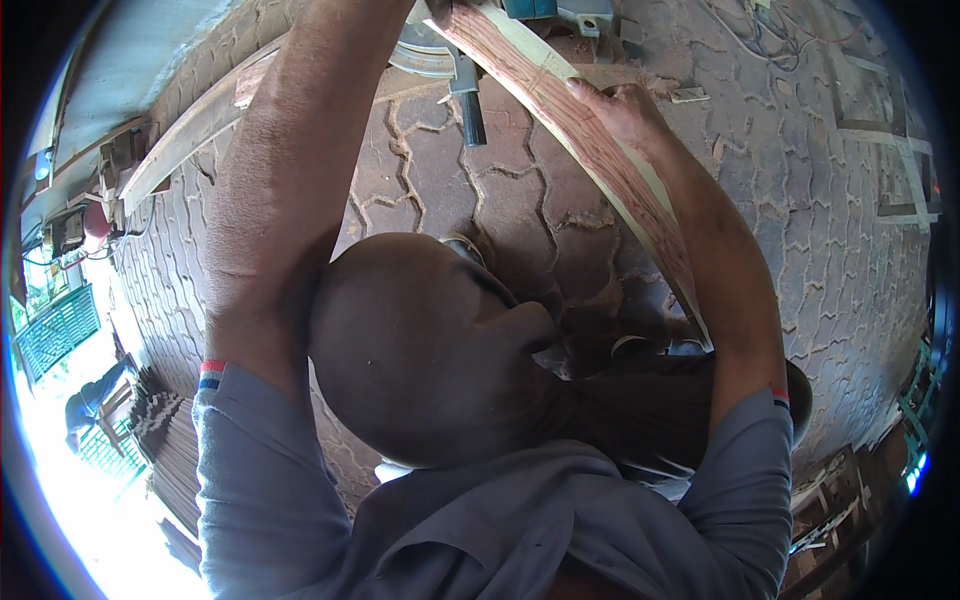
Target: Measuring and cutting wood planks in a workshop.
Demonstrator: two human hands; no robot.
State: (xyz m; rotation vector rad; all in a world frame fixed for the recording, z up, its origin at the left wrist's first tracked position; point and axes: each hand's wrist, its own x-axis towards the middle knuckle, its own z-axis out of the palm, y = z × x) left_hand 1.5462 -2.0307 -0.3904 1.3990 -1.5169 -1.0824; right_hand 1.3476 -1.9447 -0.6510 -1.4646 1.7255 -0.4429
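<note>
A long wooden board (560, 95), with reddish grain and pale edges, slants from the top middle down toward the lower right. My right hand (620, 115) grips its right edge, thumb on the face. At the top edge of the picture, my left hand (438, 14), largely cut off, holds the board's upper end. Just left of the board is a metal tool with a curved base (420, 58) and a black handle (470, 115). My dark-covered knee (420, 350) fills the lower middle, beneath the board's line.
Interlocking pavers (510, 190) form the ground. A long timber (165, 160) lies at left. Stacked strips (170, 440) and a green grille (60, 330) are at lower left. Cables (760, 40) and a wooden frame (890, 130) sit at upper right, with wooden pieces (830, 500) at lower right.
</note>
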